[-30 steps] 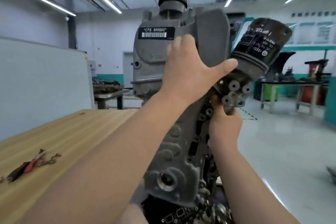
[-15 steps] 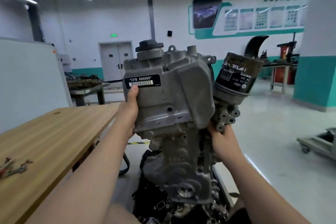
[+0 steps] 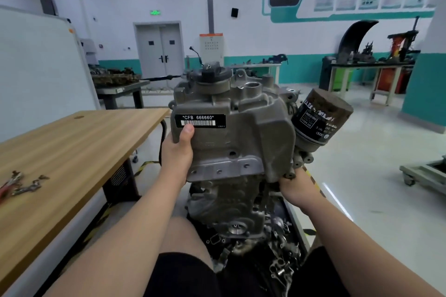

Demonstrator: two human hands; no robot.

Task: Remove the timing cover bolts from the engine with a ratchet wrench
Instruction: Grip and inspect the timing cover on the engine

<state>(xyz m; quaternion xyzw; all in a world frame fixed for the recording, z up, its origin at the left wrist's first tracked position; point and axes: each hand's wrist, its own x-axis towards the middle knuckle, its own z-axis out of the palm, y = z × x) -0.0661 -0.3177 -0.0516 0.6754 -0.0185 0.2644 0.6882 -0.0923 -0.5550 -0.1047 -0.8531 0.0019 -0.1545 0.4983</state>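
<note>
The grey engine (image 3: 241, 142) stands upright in front of me, with a black label reading CFB 666660 and a black oil filter (image 3: 322, 120) sticking out on its right. My left hand (image 3: 177, 152) grips the upper cover's left edge, thumb on the front just under the label. My right hand (image 3: 293, 184) holds the cover's lower right corner below the filter housing; its fingers are hidden behind the metal. Several small bolt holes line the cover's lower flange (image 3: 224, 171). No ratchet wrench is in either hand.
A wooden workbench (image 3: 72, 147) runs along my left, with small tools (image 3: 21, 184) lying on it. A whiteboard (image 3: 36, 62) stands behind it. Loose engine parts (image 3: 277, 260) lie below the engine. A low cart (image 3: 424, 173) sits on the floor at right.
My left hand came off the cover's top right and went to its left edge. The view has drawn back and dropped, so the engine sits lower in it.
</note>
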